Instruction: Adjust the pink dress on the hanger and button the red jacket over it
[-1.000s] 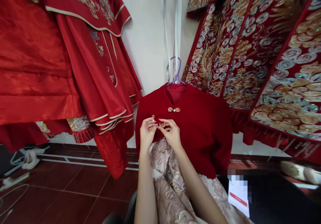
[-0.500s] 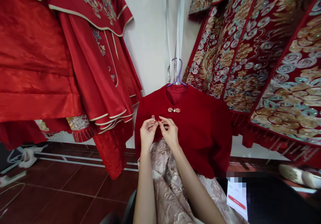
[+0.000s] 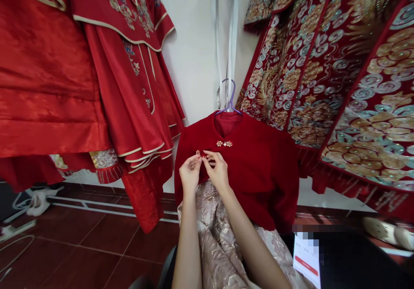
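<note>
A dark red velvet jacket hangs on a purple hanger in front of me, over a pale pink brocade skirt. One pearl clasp at the collar is fastened. A second pearl clasp lies lower left on the jacket front. My left hand and my right hand are both pinched on that second clasp, fingertips meeting over it. Part of the clasp is hidden under my fingers.
Red satin garments hang at the left, embroidered red and gold robes at the right. A white wall with white straps is behind. Red floor tiles, cables, a white paper tag and shoes lie low.
My two hands have drawn slightly closer together over the lower clasp. The view has shifted a little downward and left.
</note>
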Tool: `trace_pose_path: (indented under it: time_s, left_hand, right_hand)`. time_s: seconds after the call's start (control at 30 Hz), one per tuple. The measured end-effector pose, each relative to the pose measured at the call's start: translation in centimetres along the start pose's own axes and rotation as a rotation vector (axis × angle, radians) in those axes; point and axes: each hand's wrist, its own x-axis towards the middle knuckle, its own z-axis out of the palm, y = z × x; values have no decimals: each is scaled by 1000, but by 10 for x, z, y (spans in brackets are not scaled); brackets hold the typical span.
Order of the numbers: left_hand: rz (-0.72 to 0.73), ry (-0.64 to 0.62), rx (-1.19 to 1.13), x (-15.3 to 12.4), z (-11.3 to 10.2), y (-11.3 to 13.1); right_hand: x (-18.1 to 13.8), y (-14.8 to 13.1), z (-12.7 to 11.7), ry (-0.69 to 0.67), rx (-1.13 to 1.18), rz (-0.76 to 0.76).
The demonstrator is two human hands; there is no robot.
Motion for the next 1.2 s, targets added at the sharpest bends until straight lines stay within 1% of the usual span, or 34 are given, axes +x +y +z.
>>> trace_pose_path:
  time_s: [0.13,0.3,0.4,0.53,0.7,0.87,0.93,0.97,1.03,1.13,1.2]
  left_hand:
    - [-4,-5,43,-1,0,2]
    - [33,2,118,2,0,0]
    - [40,-37,136,3,-1,-3]
    - [80,-75,136,3,-2,-4]
    - [67,-86,120,1,-2,-2]
    - [84,-84,126,1,0,-5]
    - [87,-88,125,2,1,-4]
    - [87,-93,124,2,0,-3]
    - [89,-114,131,3,-6,1]
    - [66,-141,177,5,-27,10]
    - [17,-166,222,6,-44,15]
  right_hand:
    - [2,1,2,20,0,13]
    - [5,0,4,37,-2,31]
    - [6,-2,4,41,-21,49]
    - [6,-4,0,10,-37,52]
    - [5,-4,-5,-40,-29,33]
    - [11,-3,-1,-19,-78,24]
    - [13,-3,-2,-41,-83,38]
    - [14,-4,-5,-65,-66,61]
    - [12,-6,-16,-122,18,154]
    - [3,-11,-48,-196,146,326]
    - [-5,-16,-73,-264,128,400]
